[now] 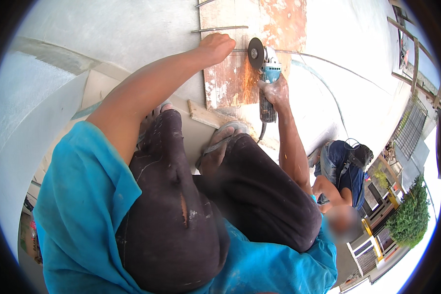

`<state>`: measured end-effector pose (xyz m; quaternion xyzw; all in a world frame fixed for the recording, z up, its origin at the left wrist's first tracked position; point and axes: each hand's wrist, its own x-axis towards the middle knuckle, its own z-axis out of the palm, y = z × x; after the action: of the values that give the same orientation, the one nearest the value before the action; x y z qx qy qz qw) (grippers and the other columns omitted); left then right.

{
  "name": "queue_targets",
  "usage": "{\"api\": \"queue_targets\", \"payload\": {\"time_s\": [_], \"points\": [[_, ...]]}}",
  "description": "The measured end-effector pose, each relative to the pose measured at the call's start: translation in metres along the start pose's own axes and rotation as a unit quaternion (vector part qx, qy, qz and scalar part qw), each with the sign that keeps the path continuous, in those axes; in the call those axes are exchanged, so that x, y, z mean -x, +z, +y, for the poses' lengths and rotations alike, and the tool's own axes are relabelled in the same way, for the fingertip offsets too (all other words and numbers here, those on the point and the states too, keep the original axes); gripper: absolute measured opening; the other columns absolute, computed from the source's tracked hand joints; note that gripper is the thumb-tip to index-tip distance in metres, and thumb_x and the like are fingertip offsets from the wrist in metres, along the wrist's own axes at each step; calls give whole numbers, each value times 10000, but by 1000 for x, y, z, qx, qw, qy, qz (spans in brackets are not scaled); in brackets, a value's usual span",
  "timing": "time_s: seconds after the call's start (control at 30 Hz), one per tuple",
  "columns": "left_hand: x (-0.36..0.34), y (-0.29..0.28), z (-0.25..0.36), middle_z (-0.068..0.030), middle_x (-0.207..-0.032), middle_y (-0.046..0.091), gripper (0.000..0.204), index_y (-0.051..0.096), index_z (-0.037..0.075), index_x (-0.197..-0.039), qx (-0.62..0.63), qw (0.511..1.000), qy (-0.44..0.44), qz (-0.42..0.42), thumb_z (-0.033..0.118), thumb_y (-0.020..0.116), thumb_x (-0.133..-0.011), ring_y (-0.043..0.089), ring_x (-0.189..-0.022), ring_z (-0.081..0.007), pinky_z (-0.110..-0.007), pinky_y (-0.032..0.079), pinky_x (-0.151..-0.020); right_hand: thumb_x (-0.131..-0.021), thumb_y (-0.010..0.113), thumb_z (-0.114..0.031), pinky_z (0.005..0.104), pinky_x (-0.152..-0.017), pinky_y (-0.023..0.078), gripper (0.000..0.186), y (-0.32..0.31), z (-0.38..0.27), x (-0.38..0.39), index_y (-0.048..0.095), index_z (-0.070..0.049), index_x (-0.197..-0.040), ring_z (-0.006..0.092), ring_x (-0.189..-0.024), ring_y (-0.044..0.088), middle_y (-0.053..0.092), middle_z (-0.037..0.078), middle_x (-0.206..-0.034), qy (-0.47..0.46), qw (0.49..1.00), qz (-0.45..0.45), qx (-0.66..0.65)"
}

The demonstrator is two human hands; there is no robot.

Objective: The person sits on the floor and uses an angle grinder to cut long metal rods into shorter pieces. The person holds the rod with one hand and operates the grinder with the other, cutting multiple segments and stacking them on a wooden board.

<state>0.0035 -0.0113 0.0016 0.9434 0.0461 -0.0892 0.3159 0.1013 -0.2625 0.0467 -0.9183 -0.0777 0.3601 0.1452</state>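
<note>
My right hand [275,92] is wrapped round the body of a blue-and-black angle grinder [270,73]. Its dark cutting disc [255,53] meets a thin metal rod [323,58], and orange sparks [250,81] spray down from there. Left of the disc, my left hand [218,47] is closed in a fist over the rod, which shows beside the knuckles. Beneath lies a worn, paint-spotted wooden board [220,90]. A short piece of rod [220,29] rests across the board's left edge, beyond my left hand.
A black power cord [262,131] hangs from the grinder near my sandalled feet [220,139]. A wood offcut [206,115] lies before them. At the right, another person [345,161] bends low close to my right arm. A metal grid [411,127] stands farther off.
</note>
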Motion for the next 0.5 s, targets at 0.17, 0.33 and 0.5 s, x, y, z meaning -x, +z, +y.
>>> {"api": "queue_targets", "payload": {"time_s": [0.17, 0.33, 0.5], "points": [[-1, 6, -6, -241, -864, 709, 89, 694, -38, -775, -4, 1000, 7, 3, -52, 606, -778, 726, -828, -410, -484, 573, -644, -726, 775, -245, 418, -887, 562, 606, -1, -5, 13, 637, -5, -1265, 332, -992, 724, 742, 201, -1073, 0, 1000, 5, -19], [-2, 6, -4, -238, -865, 709, 92, 691, -33, -771, -7, 1000, 8, -1, -17, 603, -788, 721, -822, -417, -499, 564, -642, -727, 770, -222, 408, -853, 561, 561, -6, -16, 13, 653, -34, -1242, 306, -948, 729, 746, 177, -1036, -8, 999, -1, -31], [-2, 13, -8, -237, -871, 711, 100, 694, -29, -769, 6, 1000, 12, 12, -11, 598, -793, 721, -824, -421, -508, 565, -649, -726, 768, -218, 408, -836, 562, 539, -10, -36, 15, 660, -27, -1218, 299, -931, 730, 746, 173, -1029, -24, 999, 19, -18]]}}
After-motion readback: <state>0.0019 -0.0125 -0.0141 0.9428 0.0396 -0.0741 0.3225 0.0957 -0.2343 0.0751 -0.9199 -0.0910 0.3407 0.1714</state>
